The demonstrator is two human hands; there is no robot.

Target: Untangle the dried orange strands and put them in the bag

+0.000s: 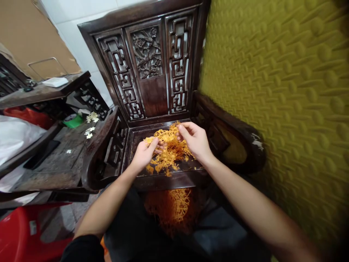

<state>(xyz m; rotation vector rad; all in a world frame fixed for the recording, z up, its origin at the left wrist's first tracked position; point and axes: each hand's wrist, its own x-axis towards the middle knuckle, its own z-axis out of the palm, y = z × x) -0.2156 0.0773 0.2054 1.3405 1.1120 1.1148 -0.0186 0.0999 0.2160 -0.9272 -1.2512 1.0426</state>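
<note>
A loose heap of thin, branching orange-yellow strands [170, 154], much like cordyceps fungus, lies on the dark wooden chair seat [136, 135]. Over its left side, my left hand [144, 153] is closed, thumb against fingers, on a yellow piece of the strands. My right hand [194, 140] pinches a thin bit of strand at the heap's upper right, between thumb and fingertips. Part of the heap is hidden behind both hands. Below the seat's front edge, between my legs, is another mass of orange strands [180, 205].
The carved chair back [152, 94] rises behind the seat, with curved armrests [231, 134] on either side. A textured yellow-green wall [286, 91] stands close on the right. At left are a wooden side table [62, 156] with white flowers [89, 131], and a red plastic stool [16, 233].
</note>
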